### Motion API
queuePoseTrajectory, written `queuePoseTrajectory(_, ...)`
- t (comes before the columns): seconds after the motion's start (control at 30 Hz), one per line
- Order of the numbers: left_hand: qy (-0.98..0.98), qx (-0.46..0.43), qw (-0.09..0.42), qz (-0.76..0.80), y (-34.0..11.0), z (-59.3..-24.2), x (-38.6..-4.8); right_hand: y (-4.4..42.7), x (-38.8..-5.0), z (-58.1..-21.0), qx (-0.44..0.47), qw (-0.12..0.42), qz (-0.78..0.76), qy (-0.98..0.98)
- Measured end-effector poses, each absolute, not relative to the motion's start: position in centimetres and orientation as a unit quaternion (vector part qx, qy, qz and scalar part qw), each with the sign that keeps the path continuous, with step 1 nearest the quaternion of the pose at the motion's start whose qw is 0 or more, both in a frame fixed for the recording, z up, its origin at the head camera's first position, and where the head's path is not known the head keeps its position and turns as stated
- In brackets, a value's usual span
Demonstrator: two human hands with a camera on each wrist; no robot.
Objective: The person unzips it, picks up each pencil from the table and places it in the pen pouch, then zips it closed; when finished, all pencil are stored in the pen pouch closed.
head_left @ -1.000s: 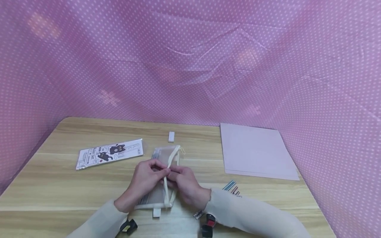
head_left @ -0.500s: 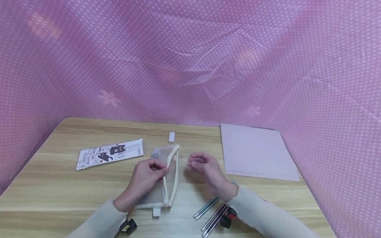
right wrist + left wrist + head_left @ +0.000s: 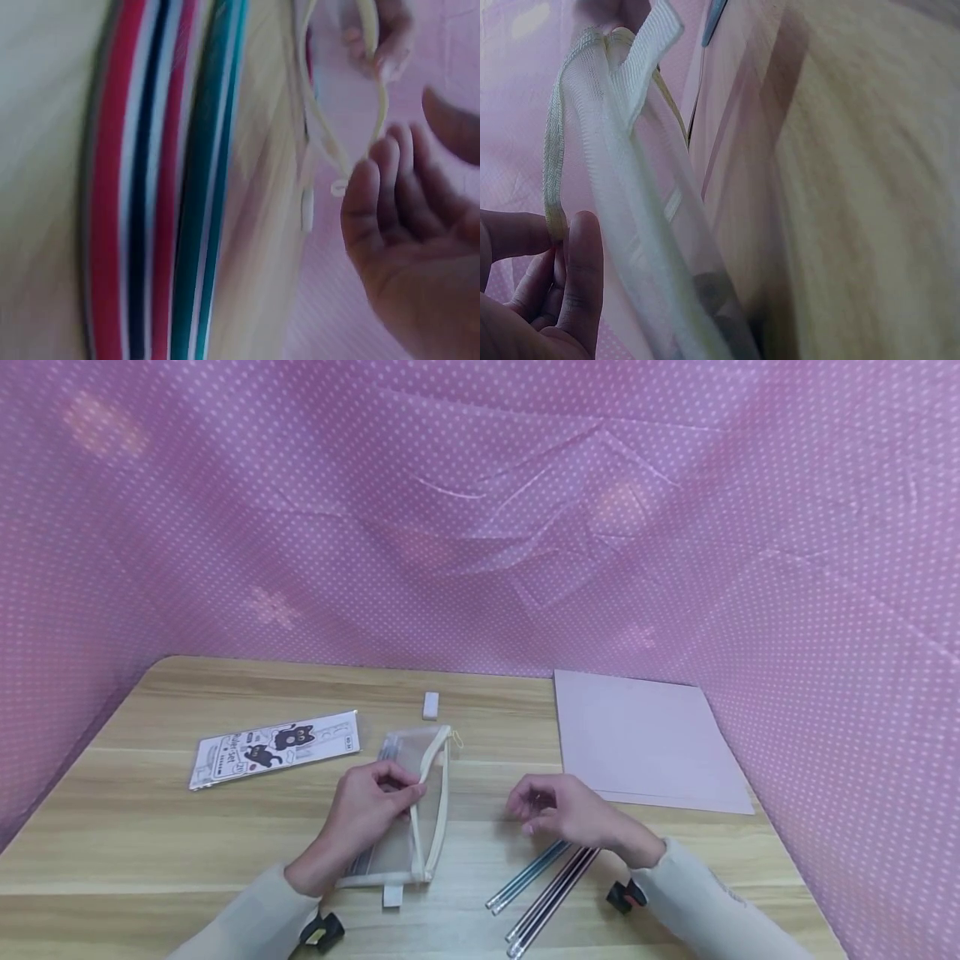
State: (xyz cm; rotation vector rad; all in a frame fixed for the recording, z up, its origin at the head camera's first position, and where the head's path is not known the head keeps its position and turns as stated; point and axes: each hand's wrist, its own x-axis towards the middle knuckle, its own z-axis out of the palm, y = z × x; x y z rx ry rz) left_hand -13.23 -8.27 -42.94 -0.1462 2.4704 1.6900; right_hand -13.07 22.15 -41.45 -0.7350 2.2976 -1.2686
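Observation:
A translucent mesh pouch (image 3: 393,852) with a cream zipper edge lies mid-table, its mouth parted. My left hand (image 3: 367,806) pinches the near side of that edge between thumb and fingers; the left wrist view shows the pinch on the zipper tape (image 3: 553,165). Striped items show through the mesh at the pouch's left. Above several striped pencils (image 3: 551,893), my right hand (image 3: 573,810) hovers with loosely bent fingers and nothing in them. Teal pencils (image 3: 210,180) and red and dark ones (image 3: 135,180) appear large in the right wrist view.
A ruler set packet (image 3: 277,749) with black cats lies at the left. Behind the pouch is a small white block (image 3: 431,706). White paper sheets (image 3: 648,743) lie at the right back. Pink dotted cloth (image 3: 480,527) hangs around the table.
My right hand has let go of the pouch edge and moved right, over the pencils, uncovering more of them. The pouch mouth looks wider. My left hand has kept its place.

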Motion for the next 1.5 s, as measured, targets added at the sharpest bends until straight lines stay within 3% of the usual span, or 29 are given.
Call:
queuePoseTrajectory(0.2, 0.821, -0.048, 0.072, 0.564, -8.3, -43.0, -13.2, 23.6, -11.8, -41.9, -0.389, 0.174, -0.331, 0.842)
queuePoseTrajectory(0.4, 0.823, -0.049, 0.074, 0.56, -8.2, -42.9, -13.3, 24.4, -10.7, -42.8, -0.435, 0.168, -0.23, 0.854)
queuePoseTrajectory(0.7, 0.824, -0.052, 0.076, 0.559, -8.2, -42.8, -13.1, 24.0, -10.3, -43.2, -0.421, 0.164, -0.159, 0.878)
queuePoseTrajectory(0.9, 0.82, -0.055, 0.078, 0.565, -8.1, -43.0, -13.2, 23.7, -11.1, -43.4, -0.391, 0.19, -0.18, 0.882)
queuePoseTrajectory(1.5, 0.822, -0.052, 0.071, 0.563, -8.0, -43.0, -13.1, 23.4, -12.3, -43.7, -0.391, 0.189, -0.211, 0.876)
